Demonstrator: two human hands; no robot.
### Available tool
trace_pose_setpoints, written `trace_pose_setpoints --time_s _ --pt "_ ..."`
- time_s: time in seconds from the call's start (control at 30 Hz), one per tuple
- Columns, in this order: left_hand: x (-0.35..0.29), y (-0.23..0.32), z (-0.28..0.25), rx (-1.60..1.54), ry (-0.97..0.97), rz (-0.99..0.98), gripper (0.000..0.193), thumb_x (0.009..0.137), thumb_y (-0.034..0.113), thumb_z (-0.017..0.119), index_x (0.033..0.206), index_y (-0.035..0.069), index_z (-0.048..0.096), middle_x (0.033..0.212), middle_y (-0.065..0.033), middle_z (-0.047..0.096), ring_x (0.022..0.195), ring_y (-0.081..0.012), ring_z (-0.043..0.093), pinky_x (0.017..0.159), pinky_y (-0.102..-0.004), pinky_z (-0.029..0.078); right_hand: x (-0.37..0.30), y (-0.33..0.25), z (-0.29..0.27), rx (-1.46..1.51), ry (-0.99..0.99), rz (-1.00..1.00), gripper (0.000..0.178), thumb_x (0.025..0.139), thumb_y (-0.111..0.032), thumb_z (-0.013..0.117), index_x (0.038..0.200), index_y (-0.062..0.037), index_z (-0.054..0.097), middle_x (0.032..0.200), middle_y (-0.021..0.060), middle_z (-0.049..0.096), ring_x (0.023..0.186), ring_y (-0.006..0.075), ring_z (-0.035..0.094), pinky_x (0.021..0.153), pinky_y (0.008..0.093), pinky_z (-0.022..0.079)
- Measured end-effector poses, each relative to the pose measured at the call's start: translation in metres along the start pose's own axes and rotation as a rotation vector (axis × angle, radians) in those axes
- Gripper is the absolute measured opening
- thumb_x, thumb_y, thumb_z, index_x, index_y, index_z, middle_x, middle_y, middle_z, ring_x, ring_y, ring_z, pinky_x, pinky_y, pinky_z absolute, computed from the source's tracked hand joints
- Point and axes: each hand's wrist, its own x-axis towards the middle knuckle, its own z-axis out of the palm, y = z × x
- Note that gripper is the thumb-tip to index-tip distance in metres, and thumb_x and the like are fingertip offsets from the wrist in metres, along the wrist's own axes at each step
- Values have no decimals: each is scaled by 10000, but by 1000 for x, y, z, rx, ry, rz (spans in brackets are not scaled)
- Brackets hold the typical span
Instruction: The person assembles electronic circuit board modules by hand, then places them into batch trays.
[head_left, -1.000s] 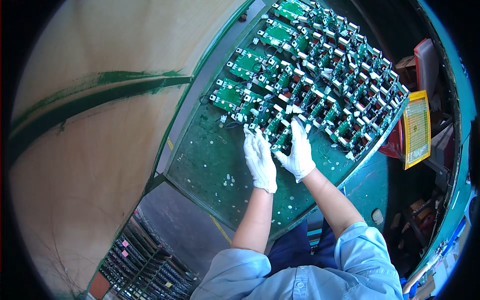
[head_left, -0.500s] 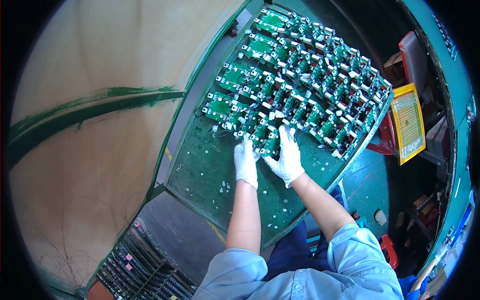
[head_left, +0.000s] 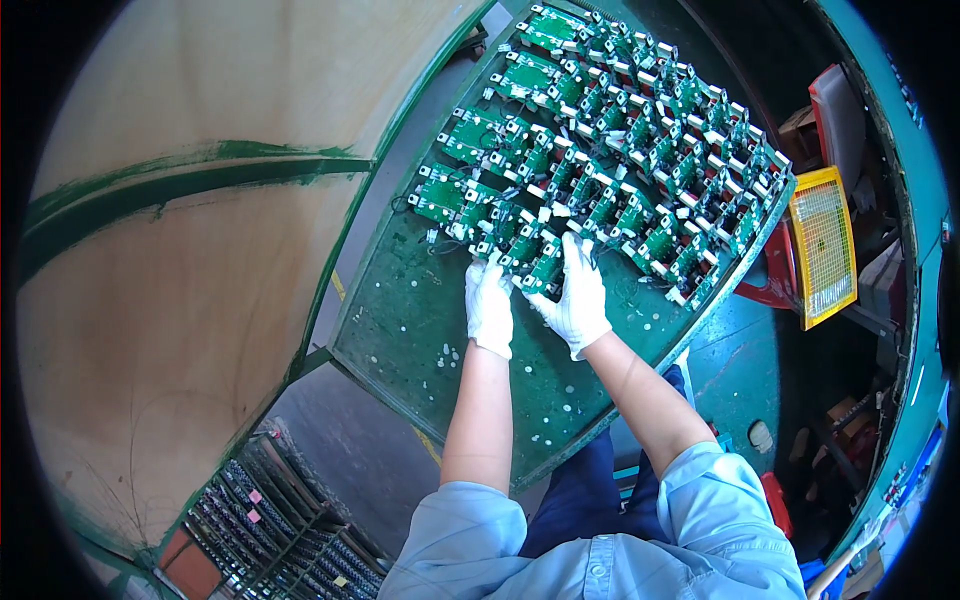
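Note:
Rows of green circuit boards [head_left: 600, 150] with white connectors and thin wires stand packed on a green tabletop [head_left: 400, 320]. Both my hands wear white gloves and reach to the near row. My left hand [head_left: 489, 308] has its fingertips against the near-left boards of a small group. My right hand [head_left: 580, 302] grips the near-right board [head_left: 543, 270] of that group, its thumb at the near edge and its fingers along the right side. The group sits between the two hands, touching the row behind. The fingertips are partly hidden among the boards.
A wooden panel with a green strip [head_left: 200, 180] rises on the left. A yellow-framed mesh panel [head_left: 825, 248] stands to the right, beside a red seat [head_left: 775, 265]. At lower left is a rack [head_left: 290, 530] filled with boards.
The whole view has shifted slightly, so tabletop and boards appear a little higher. Both hands keep nearly the same place on the boards.

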Motion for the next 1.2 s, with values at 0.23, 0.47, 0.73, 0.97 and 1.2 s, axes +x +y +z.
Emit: trace_pose_setpoints --time_s 0.23,0.47,0.73,0.97,1.2 --pt "-4 15 8 -195 108 -247 452 886 329 510 1205 23 414 1071 -77 514 964 -155 509 828 -290 412 4 -4 -8 -23 -83 14 933 638 -346 744 1320 50 245 1338 283 297 1205 439 337 970 435 335" --pt "-58 1 2 108 295 -145 663 912 378 453 1352 -45 195 1332 -189 341 1167 -243 449 976 -316 359 -33 7 -26 -77 -105 -217 777 699 -205 687 1311 38 275 1322 271 326 1214 419 338 1014 417 298" --pt "-159 -17 3 531 307 -141 461 919 260 460 1263 -37 384 1151 -167 522 1027 -212 551 883 -316 432 -144 27 -119 14 -175 -277 538 705 -112 642 1195 -1 450 1183 215 494 1099 363 481 915 395 407" --pt "-204 -37 41 707 35 -99 321 910 200 497 1177 22 511 1049 -86 577 903 -175 586 822 -295 461 -214 89 -233 -76 -144 68 436 741 -163 619 1135 -24 493 1061 192 568 959 354 561 844 404 451" --pt "-213 5 161 797 -155 -226 425 907 378 436 956 -10 601 792 -116 646 771 -190 608 733 -342 466 -228 143 -362 -91 -79 251 434 778 -276 573 1155 -71 502 1049 173 575 935 336 571 791 397 468"
